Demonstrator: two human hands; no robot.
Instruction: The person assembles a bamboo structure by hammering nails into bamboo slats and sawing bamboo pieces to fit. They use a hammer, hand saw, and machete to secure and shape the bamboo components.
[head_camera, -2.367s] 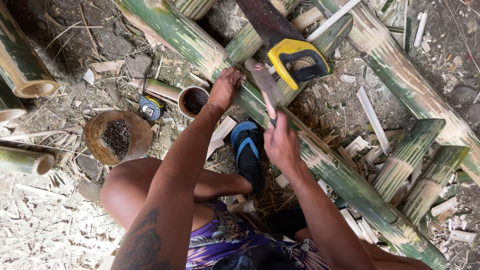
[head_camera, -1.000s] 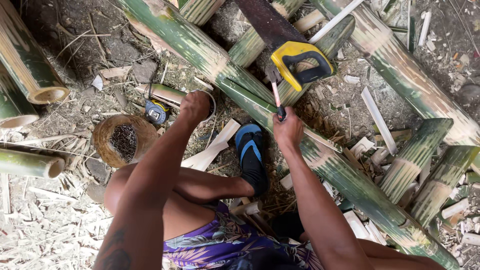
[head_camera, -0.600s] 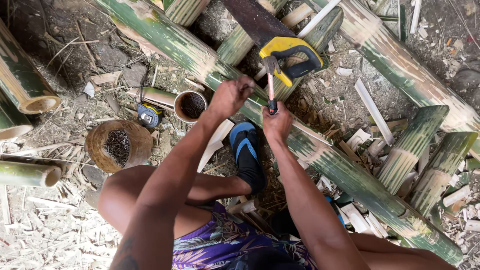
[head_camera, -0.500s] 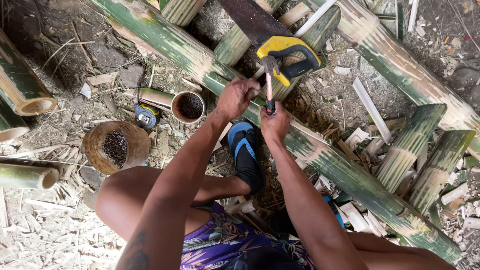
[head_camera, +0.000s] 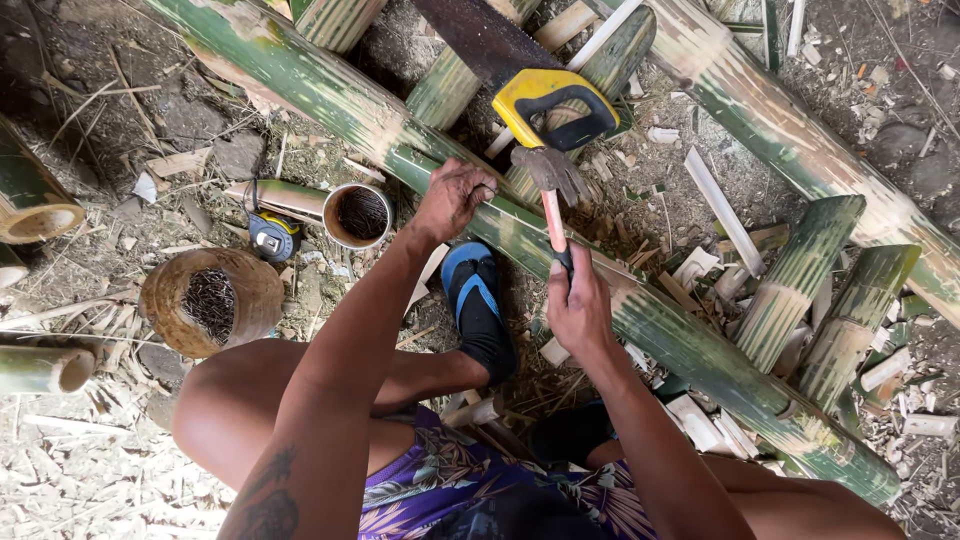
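Soft, even daylight, faint shadows, sharp focus throughout, slight wide-angle stretching at the edges.

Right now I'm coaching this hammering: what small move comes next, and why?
Probably bring the hammer straight down beside the left hand. The right hand holds it raised over the long bamboo pole, where the left-hand fingertips pinch something too small to identify.

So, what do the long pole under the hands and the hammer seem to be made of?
The long pole looks like raw green bamboo: streaked green-and-cream skin with ring joints, unpainted. The hammer in the right hand seems to have a dull, dark metal claw head, perhaps rusty, on a reddish handle, probably wood, with a black grip. The left hand rests on the pole.
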